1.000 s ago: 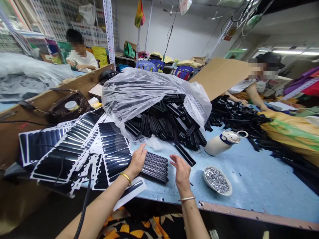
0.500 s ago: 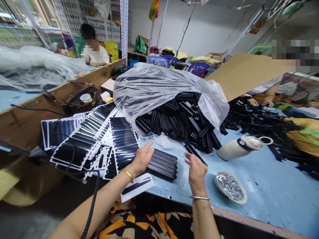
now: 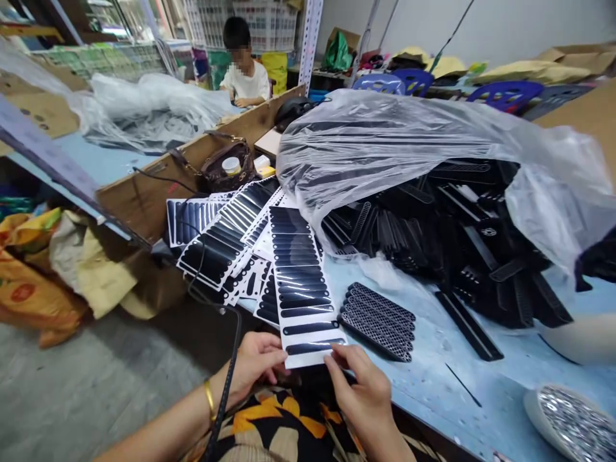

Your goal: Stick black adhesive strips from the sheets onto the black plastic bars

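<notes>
A white-backed sheet of black oblong stickers (image 3: 308, 301) reaches over the table's front edge toward my lap. My left hand (image 3: 257, 362) grips its lower left corner, thumb on top and fingers curled under. At the lower right corner, the thumb and forefinger of my right hand (image 3: 363, 388) pinch the sheet by the end of the lowest black sticker. Just right of the sheet lies a neat block of black perforated strips (image 3: 378, 321), which neither hand touches. A single long black strip (image 3: 469, 327) rests farther right.
Behind, a clear plastic bag (image 3: 385, 135) spills many black plastic parts (image 3: 399, 237). More sticker sheets (image 3: 226, 237) overlap at left beside a brown handbag (image 3: 226, 163). A bowl of small shiny metal pieces (image 3: 572, 423) stands at right. A dark cord (image 3: 235, 346) hangs across my left forearm.
The view has swung left. Both hands, open around the perforated strips before, have moved left and closed on the sticker sheet's near end. The perforated strips now lie apart from my hands.
</notes>
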Demonstrator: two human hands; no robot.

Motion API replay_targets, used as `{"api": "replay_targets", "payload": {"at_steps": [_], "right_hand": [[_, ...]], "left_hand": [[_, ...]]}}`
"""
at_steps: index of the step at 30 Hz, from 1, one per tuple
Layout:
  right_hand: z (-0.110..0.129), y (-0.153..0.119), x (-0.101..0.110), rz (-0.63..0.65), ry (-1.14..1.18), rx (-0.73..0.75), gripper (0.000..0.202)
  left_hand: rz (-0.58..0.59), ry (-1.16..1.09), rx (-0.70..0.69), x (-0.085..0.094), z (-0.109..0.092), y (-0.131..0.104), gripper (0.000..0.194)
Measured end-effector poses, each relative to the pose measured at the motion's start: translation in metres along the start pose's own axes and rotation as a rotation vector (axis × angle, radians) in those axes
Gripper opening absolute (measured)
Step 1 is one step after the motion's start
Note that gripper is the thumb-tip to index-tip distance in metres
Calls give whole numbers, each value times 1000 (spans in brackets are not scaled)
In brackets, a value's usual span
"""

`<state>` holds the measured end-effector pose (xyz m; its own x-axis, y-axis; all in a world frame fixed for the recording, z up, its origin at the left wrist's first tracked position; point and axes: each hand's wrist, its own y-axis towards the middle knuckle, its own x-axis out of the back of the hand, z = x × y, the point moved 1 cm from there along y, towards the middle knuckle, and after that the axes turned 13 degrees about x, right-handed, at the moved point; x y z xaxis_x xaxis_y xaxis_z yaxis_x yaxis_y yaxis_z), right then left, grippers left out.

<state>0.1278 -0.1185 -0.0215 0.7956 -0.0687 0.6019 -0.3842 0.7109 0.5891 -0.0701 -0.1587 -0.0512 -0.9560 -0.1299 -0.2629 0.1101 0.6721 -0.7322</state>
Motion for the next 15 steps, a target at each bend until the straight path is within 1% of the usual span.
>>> {"api": "replay_targets", "payload": {"at_steps": [3, 5, 7, 11, 13, 15], "right_hand": [[6, 8, -23, 66, -7, 44, 16], [10, 10, -32, 112, -20, 50, 22], [13, 11, -38, 128, -18, 51, 25], [15, 16, -44, 65, 36, 73, 23], [15, 17, -44, 35, 45, 79, 21], [14, 16, -45, 33, 29, 80, 17]], "left_hand": [[71, -114, -1, -7, -10, 2, 27], [102, -145, -15, -7, -17, 1, 26], [122, -158, -43, -6, -23, 1, 26], [138, -182, -80, 0, -30, 2, 30], [129, -180, -84, 2, -32, 2, 30], [122, -176, -82, 3, -31, 2, 29]]}}
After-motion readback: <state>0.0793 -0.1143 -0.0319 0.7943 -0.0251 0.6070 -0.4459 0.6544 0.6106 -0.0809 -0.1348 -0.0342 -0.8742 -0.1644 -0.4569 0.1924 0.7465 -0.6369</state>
